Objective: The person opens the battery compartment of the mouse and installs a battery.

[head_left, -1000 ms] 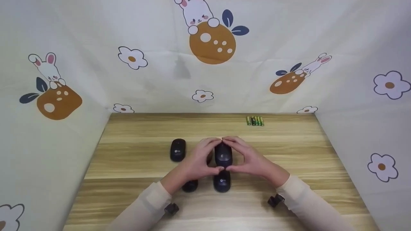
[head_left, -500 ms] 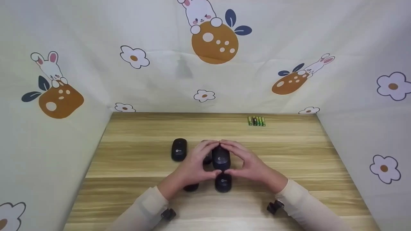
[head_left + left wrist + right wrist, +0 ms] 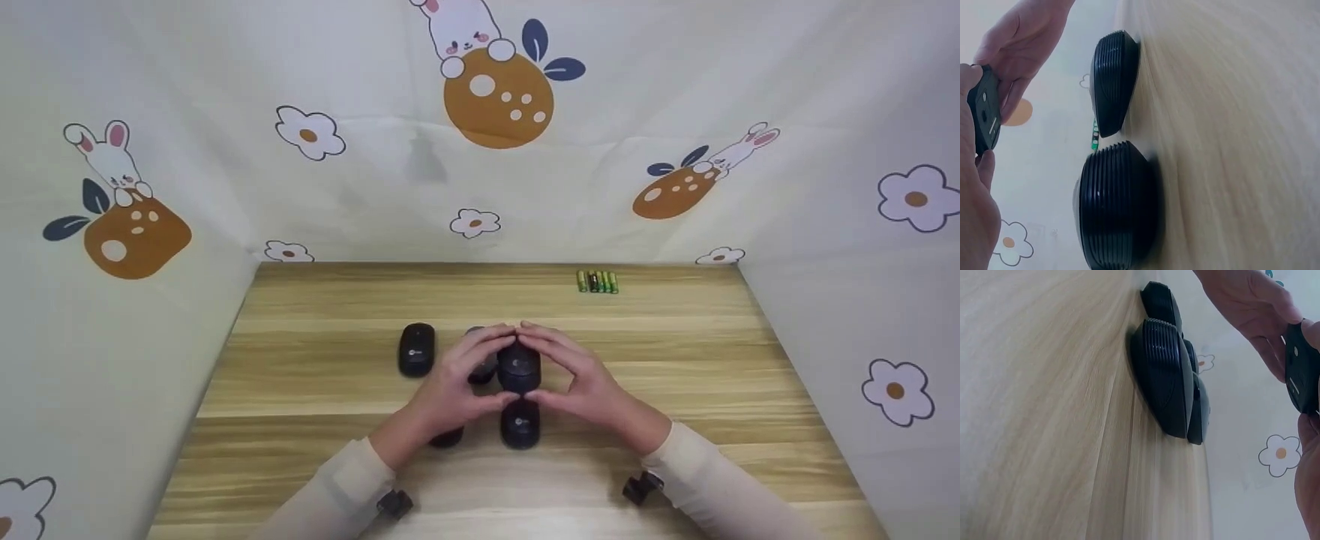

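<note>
A black computer mouse (image 3: 519, 367) is held off the table between my two hands, its underside (image 3: 983, 112) showing in the left wrist view. My left hand (image 3: 456, 384) pinches its left side, thumb at the near end and fingers at the far end. From the other side my right hand (image 3: 591, 384) grips it the same way, with the fingertips of both hands almost meeting. Just below it in the head view lies another mouse (image 3: 520, 424). Two more, a mouse (image 3: 483, 367) and a near-left mouse (image 3: 448, 437), are partly hidden by my left hand and arm.
A further black mouse (image 3: 417, 350) lies left of my hands on the wooden table (image 3: 300, 427). Several green batteries (image 3: 598, 282) stand in a row near the back edge. Patterned cloth walls (image 3: 360, 187) enclose the back and sides.
The held mouse has tilted, and its top looks shorter from above. Both hands have shifted only slightly and keep their hold. More of the mouse behind my left hand shows.
</note>
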`<action>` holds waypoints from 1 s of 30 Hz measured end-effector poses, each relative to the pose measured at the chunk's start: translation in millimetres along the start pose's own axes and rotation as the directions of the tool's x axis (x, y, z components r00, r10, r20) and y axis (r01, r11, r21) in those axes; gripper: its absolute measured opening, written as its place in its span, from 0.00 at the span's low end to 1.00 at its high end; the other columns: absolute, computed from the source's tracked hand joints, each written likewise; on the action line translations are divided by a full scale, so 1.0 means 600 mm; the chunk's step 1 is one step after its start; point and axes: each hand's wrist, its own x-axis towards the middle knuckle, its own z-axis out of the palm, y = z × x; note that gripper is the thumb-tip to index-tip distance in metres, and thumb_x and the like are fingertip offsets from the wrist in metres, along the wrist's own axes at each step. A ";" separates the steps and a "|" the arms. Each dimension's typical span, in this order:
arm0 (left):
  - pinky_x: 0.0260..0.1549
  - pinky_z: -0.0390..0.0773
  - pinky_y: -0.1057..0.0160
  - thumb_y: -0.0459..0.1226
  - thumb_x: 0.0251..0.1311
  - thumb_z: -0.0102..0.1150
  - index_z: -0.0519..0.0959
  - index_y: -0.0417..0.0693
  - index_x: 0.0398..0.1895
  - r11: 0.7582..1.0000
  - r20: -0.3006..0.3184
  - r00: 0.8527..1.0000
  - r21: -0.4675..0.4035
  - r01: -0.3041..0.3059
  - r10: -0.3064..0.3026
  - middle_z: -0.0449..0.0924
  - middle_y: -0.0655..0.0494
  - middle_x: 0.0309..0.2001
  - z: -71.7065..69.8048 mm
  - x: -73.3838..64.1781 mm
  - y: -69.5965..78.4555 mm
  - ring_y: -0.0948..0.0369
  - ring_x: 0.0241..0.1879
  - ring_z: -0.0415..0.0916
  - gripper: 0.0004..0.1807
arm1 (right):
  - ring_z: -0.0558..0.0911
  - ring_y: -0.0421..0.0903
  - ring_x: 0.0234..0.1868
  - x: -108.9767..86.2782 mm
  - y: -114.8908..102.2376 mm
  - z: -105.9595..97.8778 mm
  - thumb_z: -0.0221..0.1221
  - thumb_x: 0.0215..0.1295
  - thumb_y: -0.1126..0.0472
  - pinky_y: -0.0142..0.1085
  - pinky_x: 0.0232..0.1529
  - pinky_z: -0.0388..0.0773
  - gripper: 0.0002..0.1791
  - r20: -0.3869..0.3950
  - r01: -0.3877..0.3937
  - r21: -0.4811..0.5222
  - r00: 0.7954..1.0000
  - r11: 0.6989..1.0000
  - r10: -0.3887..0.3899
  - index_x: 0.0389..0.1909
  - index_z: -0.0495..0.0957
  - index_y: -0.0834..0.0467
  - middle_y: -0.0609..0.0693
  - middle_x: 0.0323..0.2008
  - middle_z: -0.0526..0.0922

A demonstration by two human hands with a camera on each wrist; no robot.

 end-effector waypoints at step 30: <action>0.59 0.88 0.57 0.34 0.68 0.77 0.84 0.43 0.67 0.999 -0.142 0.990 0.025 0.024 -0.020 0.89 0.48 0.60 0.014 0.002 0.003 0.53 0.57 0.88 0.25 | 0.89 0.52 0.55 0.002 -0.008 0.018 0.73 0.63 0.78 0.40 0.59 0.88 0.27 -0.156 -0.168 0.103 0.971 0.980 0.183 0.63 0.86 0.64 0.58 0.56 0.89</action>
